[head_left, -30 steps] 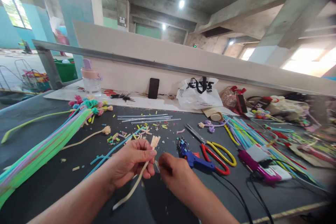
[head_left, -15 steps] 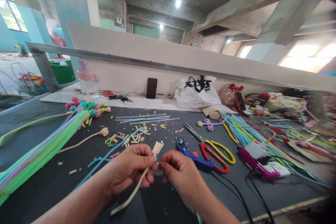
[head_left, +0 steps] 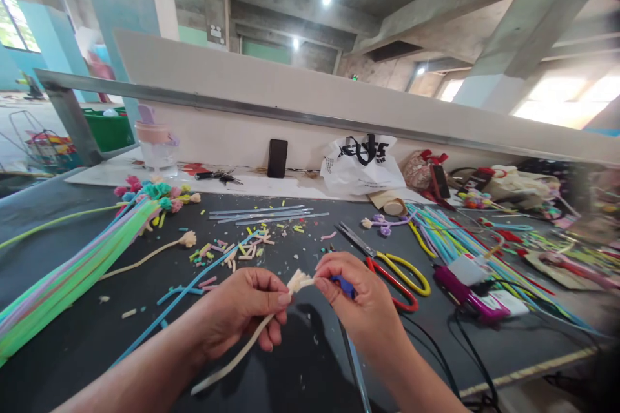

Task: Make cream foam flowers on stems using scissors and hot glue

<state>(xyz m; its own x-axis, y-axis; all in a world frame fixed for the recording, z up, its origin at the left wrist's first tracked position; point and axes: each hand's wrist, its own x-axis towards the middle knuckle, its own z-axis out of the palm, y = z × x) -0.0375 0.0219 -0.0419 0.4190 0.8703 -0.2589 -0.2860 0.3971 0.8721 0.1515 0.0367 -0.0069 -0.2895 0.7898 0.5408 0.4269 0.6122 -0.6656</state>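
Note:
My left hand (head_left: 252, 306) pinches a cream flower stem just below its ragged head (head_left: 296, 281); the stem's tail (head_left: 231, 364) hangs down to the lower left. My right hand (head_left: 356, 293) has thumb and forefinger closed on the tip of a short cream strip (head_left: 307, 282) at the right side of that head. Behind the right fingers shows part of a blue-handled tool (head_left: 345, 286), mostly hidden. Just right of it lie scissors (head_left: 387, 268) with one red and one yellow handle.
Cut bits (head_left: 249, 248) and clear sticks (head_left: 261, 214) lie ahead. On the left are a bundle of coloured stems (head_left: 92, 264) and a finished-looking cream flower (head_left: 186, 240). A purple device (head_left: 469, 297) with black cables, more stems (head_left: 445, 239) and a white bag (head_left: 363, 171) sit right.
My right hand has moved up and slightly right, and the cream strip now stretches from the flower head to its fingertips. The flower head tilts rightward. The view has shifted slightly.

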